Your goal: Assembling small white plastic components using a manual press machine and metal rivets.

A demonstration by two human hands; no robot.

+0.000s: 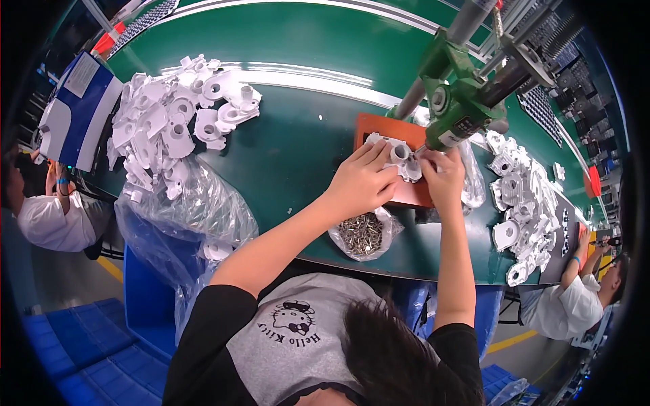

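Note:
A white molded plastic part point(401, 153) with a round collar lies on an orange block point(370, 124), under the lower end of a green bench press point(452, 111). My left hand point(363, 181) grips this part from its left side, fingers over its edge. At the part's right side, close below the press tip, my right hand point(443, 176) has its thumb and fingers pinched together. Whatever sits between those fingertips is too small and covered to make out. Just in front of the block, a clear bag point(362, 235) holds many small metal pins or screws.
White plastic parts are heaped at the left point(159, 111) and the right point(525, 203) of the green bench point(291, 135). A plastic bag point(196, 203) hangs over a blue bin point(145, 291). A blue-and-white machine point(81, 111) stands far left. Other people sit at both sides.

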